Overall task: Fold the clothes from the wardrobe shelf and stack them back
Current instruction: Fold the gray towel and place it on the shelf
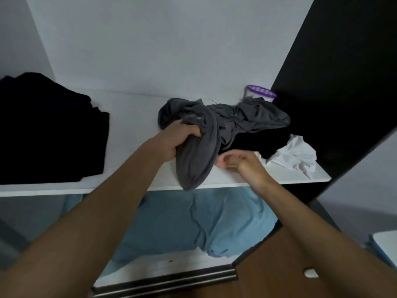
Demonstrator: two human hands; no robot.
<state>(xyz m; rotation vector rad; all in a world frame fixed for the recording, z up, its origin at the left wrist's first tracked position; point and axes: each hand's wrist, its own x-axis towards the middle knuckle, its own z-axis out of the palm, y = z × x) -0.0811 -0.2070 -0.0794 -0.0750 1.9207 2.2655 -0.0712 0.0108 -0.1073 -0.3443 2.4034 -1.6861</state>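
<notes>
Fabric is bunching in our left hand [182,139]: its fingers [194,132] are curling tight round a fold of the grey garment [247,117], and we are holding that fold just left of centre on the white wardrobe shelf [133,104]. One end of the grey garment is hanging from our grip over the shelf's front edge toward six o'clock, while the rest is lying crumpled toward two o'clock. Our right hand [240,163] is hovering at four o'clock of the left one, just beside the hanging grey end. Its fingers [223,162] are sitting loosely curled and a little blurred, and we are seeing nothing in them.

Under the grey heap a black garment [253,145] is lying, touching it. A crumpled white garment [298,157] is spreading out at the black one's three o'clock, near the shelf's right front corner. At twelve o'clock of the heap a small purple-lidded tub [261,93] is standing upright at the back of the shelf. Over at nine o'clock, well apart from all this, a stack of folded black clothes [49,130] is resting on the same shelf. Below the shelf, at six o'clock, light blue cloth [182,222] is lying rumpled, and a dark wardrobe panel [333,72] is rising at three o'clock.
</notes>
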